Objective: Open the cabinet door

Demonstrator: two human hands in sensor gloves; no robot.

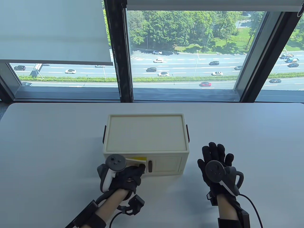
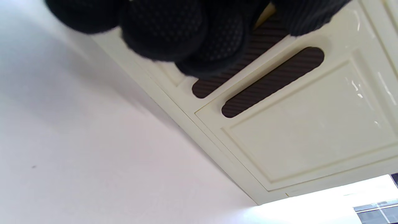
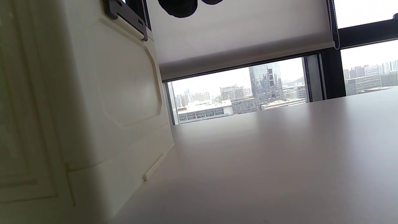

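Observation:
A cream cabinet (image 1: 146, 133) stands mid-table with two front doors facing me. My left hand (image 1: 141, 167) grips the dark handle (image 2: 217, 82) of the left door; that door's top edge stands slightly out, and something yellow (image 1: 136, 158) shows behind it. The gloved fingers (image 2: 186, 34) cover most of that handle in the left wrist view. The right door (image 1: 167, 163) is closed, and its dark handle (image 1: 150, 166) is free; it also shows in the left wrist view (image 2: 273, 81). My right hand (image 1: 217, 154) lies flat and empty on the table, right of the cabinet (image 3: 108, 93).
The white table (image 1: 47, 147) runs to a window wall at the back. Dark carry handles sit on the cabinet's left side (image 1: 104, 134) and right side (image 1: 187, 133). The right one also shows in the right wrist view (image 3: 126, 15).

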